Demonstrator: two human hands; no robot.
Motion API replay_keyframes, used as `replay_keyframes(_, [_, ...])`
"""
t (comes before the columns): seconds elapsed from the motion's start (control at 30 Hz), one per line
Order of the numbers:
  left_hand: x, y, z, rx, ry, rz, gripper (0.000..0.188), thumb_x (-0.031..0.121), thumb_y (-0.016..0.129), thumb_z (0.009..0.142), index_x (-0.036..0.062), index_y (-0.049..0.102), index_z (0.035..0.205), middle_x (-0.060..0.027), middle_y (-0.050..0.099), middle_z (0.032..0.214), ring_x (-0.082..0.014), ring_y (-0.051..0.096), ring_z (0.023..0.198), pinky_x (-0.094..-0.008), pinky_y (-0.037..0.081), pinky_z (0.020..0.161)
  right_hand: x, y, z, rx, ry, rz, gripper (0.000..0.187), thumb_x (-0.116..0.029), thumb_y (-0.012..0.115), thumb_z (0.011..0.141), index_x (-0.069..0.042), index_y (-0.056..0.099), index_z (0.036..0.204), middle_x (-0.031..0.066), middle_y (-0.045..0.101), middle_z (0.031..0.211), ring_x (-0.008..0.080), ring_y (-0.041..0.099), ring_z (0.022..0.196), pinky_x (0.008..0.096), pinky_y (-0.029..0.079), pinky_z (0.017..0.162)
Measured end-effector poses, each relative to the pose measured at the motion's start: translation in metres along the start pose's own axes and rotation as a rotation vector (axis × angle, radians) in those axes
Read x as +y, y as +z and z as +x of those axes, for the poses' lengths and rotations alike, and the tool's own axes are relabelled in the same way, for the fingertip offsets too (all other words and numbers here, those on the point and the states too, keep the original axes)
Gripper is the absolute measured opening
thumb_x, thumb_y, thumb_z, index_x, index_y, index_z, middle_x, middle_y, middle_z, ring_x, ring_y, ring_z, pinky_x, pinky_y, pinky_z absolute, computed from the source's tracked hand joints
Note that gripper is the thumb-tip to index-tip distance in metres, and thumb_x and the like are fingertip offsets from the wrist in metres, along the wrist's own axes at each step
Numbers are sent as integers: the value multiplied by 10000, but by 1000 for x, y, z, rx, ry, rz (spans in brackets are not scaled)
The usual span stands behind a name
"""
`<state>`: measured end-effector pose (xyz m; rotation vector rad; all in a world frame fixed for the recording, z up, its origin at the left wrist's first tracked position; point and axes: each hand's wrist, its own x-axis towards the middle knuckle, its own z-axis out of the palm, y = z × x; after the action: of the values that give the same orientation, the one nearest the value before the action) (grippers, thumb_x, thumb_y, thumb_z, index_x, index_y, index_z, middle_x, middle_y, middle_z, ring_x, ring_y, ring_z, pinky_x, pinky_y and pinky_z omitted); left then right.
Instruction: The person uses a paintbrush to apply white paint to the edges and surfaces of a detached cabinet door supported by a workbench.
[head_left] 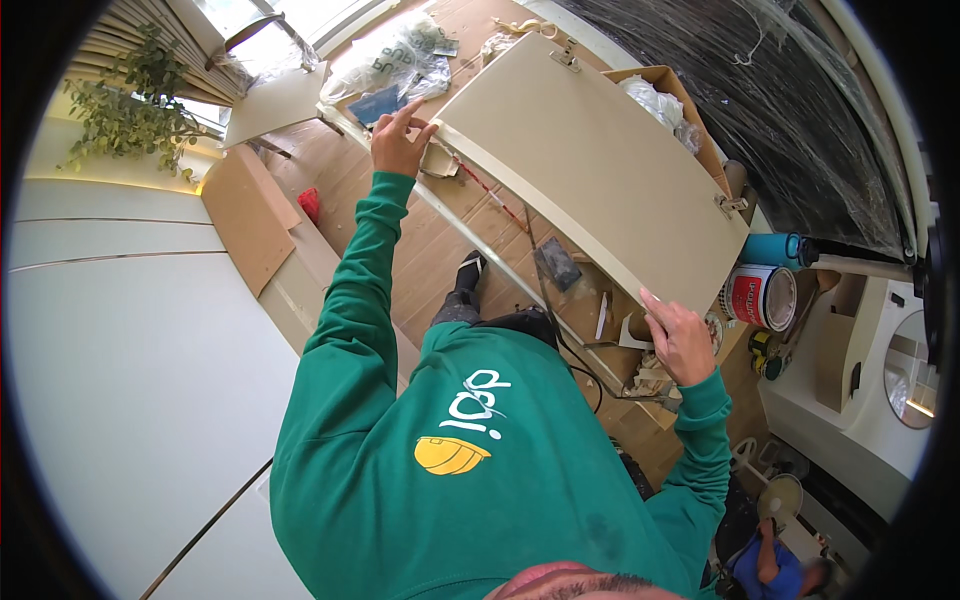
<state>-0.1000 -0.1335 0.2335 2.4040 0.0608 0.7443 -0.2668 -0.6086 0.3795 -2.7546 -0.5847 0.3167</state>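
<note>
A beige cabinet door [610, 170] with metal hinges [566, 55] along its far edge is held tilted in front of me. My left hand [402, 142] is at its near left corner, fingers bent and pinching the edge. At the near right corner, my right hand [682, 338] grips the edge, with its thumb and a finger along the rim and the other fingers partly hidden. Beneath the door, a worktable [470, 235] shows, with a dark sanding block [558, 264] and a red-and-white strip [490, 190] on it.
Plastic bags [395, 60] lie at the far left. A cardboard box [690, 95], a paint can [760, 297] and a blue roll [775, 249] stand to the right. A cable [545, 290] hangs near my legs. Another person in blue [768, 565] is at the lower right.
</note>
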Motion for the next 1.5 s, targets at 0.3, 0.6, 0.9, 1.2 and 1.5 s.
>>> replay_keyframes(0.3, [1,-1,-2,8,24,43,544,251,819,780,163,641,1287,30,737,834,-177,560,795,-326,504,788,-1,-2,0,4,0,5,418,-134,644,890,-136,623,1308,124,530,720,330,539,671,429,419,634])
replay_keyframes(0.6, [2,1,-3,17,14,46,554,251,815,787,163,629,1301,34,735,833,-179,577,805,-324,511,797,-1,-3,2,0,12,13,422,-126,642,889,-136,621,1311,127,527,723,332,536,674,433,415,631])
replay_keyframes(0.9, [12,-5,-2,142,39,184,648,266,841,742,135,594,1326,-53,636,946,-248,582,891,-391,478,851,-3,-5,8,2,4,10,429,-113,647,883,-144,621,1309,133,517,722,343,525,669,444,412,623])
replay_keyframes(1.2, [12,-1,-29,217,-245,-204,348,164,776,820,80,675,1143,-42,596,898,-181,550,807,-312,465,722,-13,-11,16,-63,81,46,402,-66,648,877,-97,634,1277,191,559,771,387,552,715,462,439,660])
replay_keyframes(1.5, [-12,-1,-20,221,-448,-532,171,141,724,876,55,708,1022,-2,632,868,-81,556,728,-239,437,610,-15,-10,24,-73,109,69,406,-57,652,877,-89,634,1281,198,583,802,384,568,734,449,452,680])
